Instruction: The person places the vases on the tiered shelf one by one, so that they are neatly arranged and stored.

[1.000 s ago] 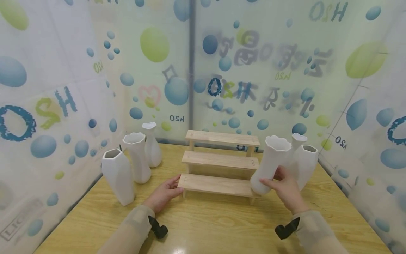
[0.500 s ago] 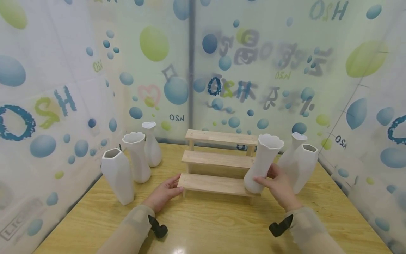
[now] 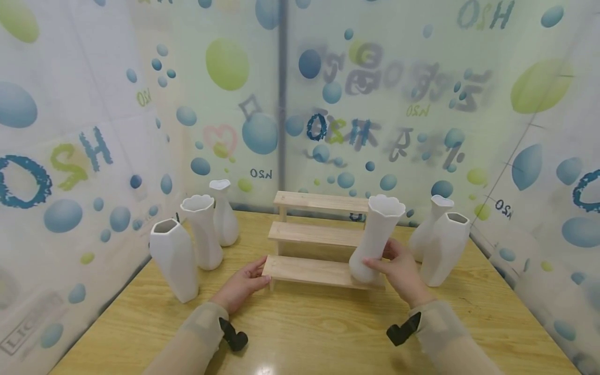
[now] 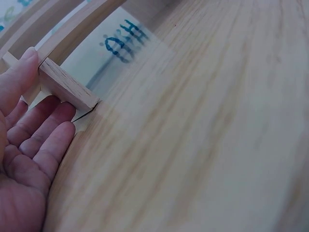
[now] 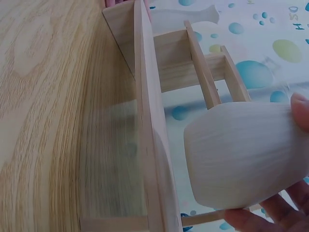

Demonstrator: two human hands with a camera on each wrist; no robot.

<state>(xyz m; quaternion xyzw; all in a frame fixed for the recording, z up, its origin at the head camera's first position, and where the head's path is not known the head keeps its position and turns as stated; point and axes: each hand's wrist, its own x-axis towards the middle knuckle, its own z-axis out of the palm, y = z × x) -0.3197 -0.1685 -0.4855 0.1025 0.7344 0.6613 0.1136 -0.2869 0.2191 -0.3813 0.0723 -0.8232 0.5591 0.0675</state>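
Observation:
My right hand [image 3: 398, 271] grips a white vase [image 3: 377, 234] with a scalloped rim, thumb in front and fingers behind. The vase leans slightly, over the right part of the lowest step of a three-step wooden shelf stand [image 3: 309, 270]. In the right wrist view a gap shows between the vase base [image 5: 231, 154] and the step. At the stand's left end, my left hand [image 3: 241, 286] holds the lowest step's corner. From the left wrist, its thumb lies against the board and its fingers [image 4: 55, 140] bend beside the leg [image 4: 70, 84].
Left of the stand are a faceted vase [image 3: 174, 260], a scalloped vase [image 3: 203, 234] and a narrow-necked vase [image 3: 226, 219], all white. A narrow-necked vase [image 3: 424, 234] and a faceted vase [image 3: 447, 250] stand at the right. Patterned curtains [image 3: 398, 94] enclose the wooden table [image 3: 300, 333].
My right hand has carried the scalloped vase leftward, from the stand's right edge to over the lowest step, uncovering more of the right-hand vases. My left hand has stayed in place.

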